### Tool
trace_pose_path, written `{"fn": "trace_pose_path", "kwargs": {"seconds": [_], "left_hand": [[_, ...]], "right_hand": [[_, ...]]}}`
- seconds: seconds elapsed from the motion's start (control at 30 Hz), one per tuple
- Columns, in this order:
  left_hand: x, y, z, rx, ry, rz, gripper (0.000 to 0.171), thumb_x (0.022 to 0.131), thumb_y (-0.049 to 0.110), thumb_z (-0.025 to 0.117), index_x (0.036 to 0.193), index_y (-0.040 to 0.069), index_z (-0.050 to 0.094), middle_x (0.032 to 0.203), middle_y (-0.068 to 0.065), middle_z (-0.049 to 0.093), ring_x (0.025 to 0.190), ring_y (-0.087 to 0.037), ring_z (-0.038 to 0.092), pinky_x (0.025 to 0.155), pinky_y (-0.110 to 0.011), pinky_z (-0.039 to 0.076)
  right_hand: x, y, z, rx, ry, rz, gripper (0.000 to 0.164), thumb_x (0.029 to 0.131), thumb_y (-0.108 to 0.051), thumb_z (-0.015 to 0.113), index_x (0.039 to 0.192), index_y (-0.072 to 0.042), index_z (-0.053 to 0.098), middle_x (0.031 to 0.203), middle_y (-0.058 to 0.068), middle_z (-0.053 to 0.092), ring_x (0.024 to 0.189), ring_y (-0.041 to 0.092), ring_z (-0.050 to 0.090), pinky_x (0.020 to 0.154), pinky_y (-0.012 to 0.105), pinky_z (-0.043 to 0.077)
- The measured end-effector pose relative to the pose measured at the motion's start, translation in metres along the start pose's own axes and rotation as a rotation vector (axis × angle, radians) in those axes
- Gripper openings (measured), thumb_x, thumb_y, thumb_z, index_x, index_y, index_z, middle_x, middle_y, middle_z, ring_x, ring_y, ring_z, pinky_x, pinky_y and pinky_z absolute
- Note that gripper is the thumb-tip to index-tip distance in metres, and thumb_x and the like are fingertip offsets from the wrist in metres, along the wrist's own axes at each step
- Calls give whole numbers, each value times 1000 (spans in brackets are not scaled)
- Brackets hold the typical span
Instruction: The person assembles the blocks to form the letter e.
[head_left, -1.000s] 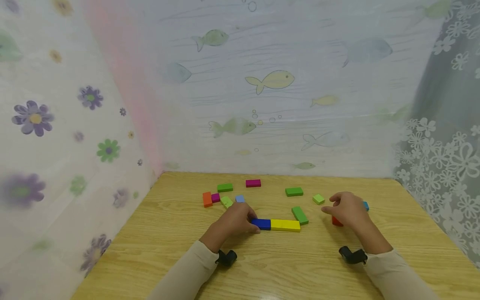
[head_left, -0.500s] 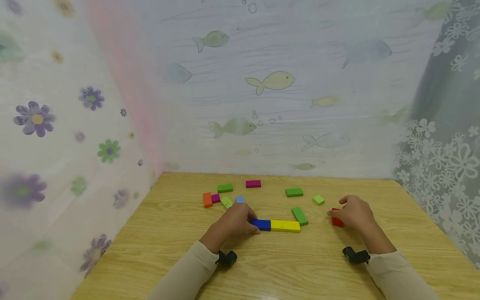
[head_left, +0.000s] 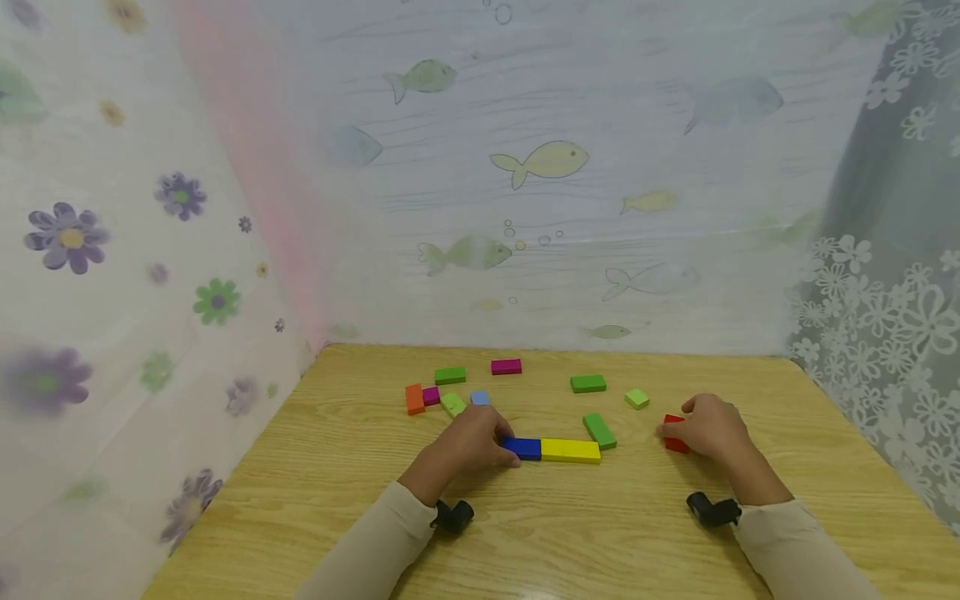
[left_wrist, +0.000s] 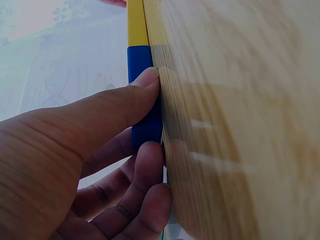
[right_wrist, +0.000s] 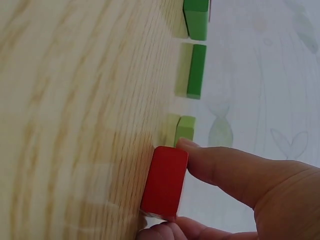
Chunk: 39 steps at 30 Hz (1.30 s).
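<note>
In the head view, my left hand point(head_left: 472, 437) grips the left end of a dark blue block point(head_left: 527, 449). The left wrist view has its thumb lying along the block's near side, other fingers behind and around the end. A longer yellow block point(head_left: 570, 451) stands end to end with the blue one, in one straight row. Over at the right, my right hand point(head_left: 714, 429) pinches a red block point(right_wrist: 165, 182) low at the table, thumb at one end and curled fingers at the opposite end. A green block point(head_left: 600, 431) lies slantwise by the yellow one's right end.
Lime blocks point(head_left: 637, 399) and green blocks point(head_left: 588, 383) lie farther back on the wooden table point(head_left: 585, 533). Behind my left hand are a light blue block point(head_left: 480, 398), an orange block point(head_left: 415, 399) and magenta blocks point(head_left: 506, 367). A fish-print curtain point(head_left: 555, 275) hangs behind the table.
My right hand has shifted a little right and nearer, its fingers lowering onto the red block, which shows more now. The left hand and the blue and yellow row have stayed put.
</note>
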<state>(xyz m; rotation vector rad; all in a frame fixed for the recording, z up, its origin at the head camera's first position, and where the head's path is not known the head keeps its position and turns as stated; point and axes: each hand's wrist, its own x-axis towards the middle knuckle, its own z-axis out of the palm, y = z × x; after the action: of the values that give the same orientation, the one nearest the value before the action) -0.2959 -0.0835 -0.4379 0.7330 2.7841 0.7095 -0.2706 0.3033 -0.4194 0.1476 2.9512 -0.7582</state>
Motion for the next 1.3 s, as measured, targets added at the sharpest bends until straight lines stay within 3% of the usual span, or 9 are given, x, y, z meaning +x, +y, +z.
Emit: {"fn": "trace_pose_path", "kwargs": {"seconds": [0.7,1.3], "left_hand": [[0,-2,1,-5,1,8,34,81,35,90,106,13,82,95,7,76,84,-5,64,78,-27,56],[0,-2,1,-1,1,-4,35,81,36,91,106,14,82,96,8,76,85,-5,64,80,-27,56]], "right_hand": [[1,3,1,60,2,30,71,88,-38,80,130,15,59,123,34,63,98,40,65,74,42,58],[5,-5,-2,79,51,-5,69,87,-35,81,132,13,61,125,33,63,98,38,65,71,38,58]]}}
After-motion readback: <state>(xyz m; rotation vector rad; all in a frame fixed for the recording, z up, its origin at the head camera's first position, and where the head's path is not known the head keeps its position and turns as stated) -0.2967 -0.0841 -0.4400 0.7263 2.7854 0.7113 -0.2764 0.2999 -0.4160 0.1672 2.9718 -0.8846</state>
